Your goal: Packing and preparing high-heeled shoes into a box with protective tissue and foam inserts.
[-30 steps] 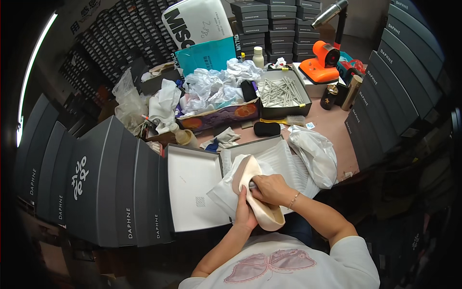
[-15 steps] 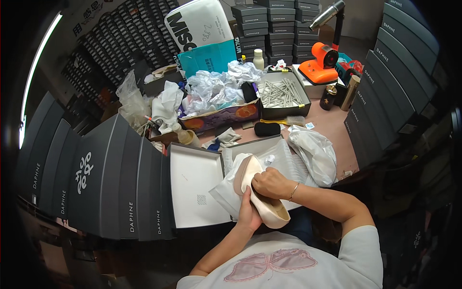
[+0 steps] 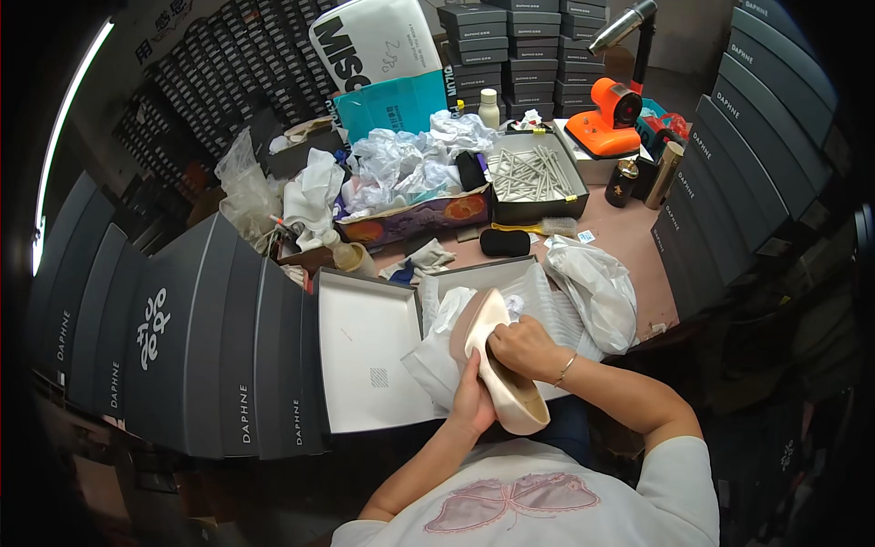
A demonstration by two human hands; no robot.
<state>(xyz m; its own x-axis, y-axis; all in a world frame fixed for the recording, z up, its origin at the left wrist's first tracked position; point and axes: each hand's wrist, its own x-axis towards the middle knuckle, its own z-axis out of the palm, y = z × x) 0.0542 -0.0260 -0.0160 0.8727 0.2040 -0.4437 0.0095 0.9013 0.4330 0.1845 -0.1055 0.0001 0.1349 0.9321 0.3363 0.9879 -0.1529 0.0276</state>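
Observation:
A cream-coloured shoe with a beige sole is held tilted above an open shoebox. My left hand is closed around its side, thumb on the upper. My right hand is closed, with curled fingers reaching into the shoe's opening. Whatever those fingertips hold, if anything, is hidden inside. White wrapping paper and ribbed, translucent packing sheet lie in the box beneath and beyond the shoe.
Dark shoeboxes stand close at the left and in a tall stack at the right. Farther back are a carton of crumpled paper, a box of white sticks and an orange device. A white bag lies right of the shoebox.
The shoe's toe and my right hand have shifted slightly to the right. My left hand keeps its hold, and the right fingers remain inside the opening.

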